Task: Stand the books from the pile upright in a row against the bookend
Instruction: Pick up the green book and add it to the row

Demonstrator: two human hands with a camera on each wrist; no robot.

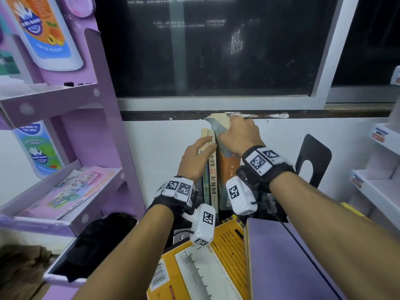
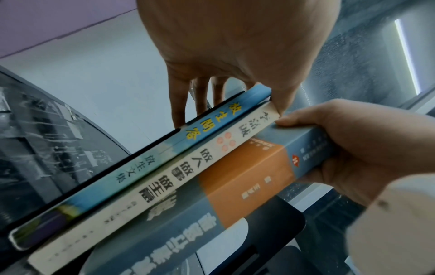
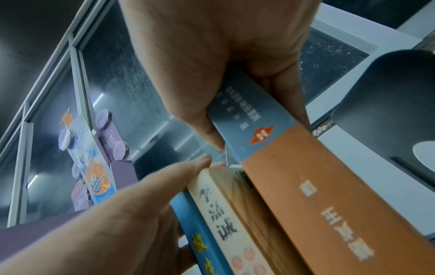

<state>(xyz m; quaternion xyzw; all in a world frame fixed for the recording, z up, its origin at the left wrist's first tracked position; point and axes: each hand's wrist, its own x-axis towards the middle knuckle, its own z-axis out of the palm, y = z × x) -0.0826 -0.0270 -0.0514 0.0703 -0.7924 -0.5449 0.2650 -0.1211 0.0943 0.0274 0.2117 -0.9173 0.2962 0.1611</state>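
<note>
Three books stand upright side by side: a blue one (image 2: 141, 161), a cream one (image 1: 213, 178) and a thick grey and orange one (image 1: 229, 169). My left hand (image 1: 198, 154) sits over the tops of the two thin books, fingers down the blue book's outer side and thumb at the cream spine. My right hand (image 1: 236, 133) grips the top of the thick book, which touches the cream one. The black bookend (image 1: 313, 156) stands apart to the right. A yellow book (image 1: 190, 269) and a purple book (image 1: 292, 263) lie flat in front.
A purple display shelf (image 1: 65, 148) with leaflets stands close on the left. A dark window (image 1: 216, 50) and its sill run behind the books. White shelves (image 1: 378, 180) are at the right. A dark device in a white case (image 1: 86, 252) lies at the lower left.
</note>
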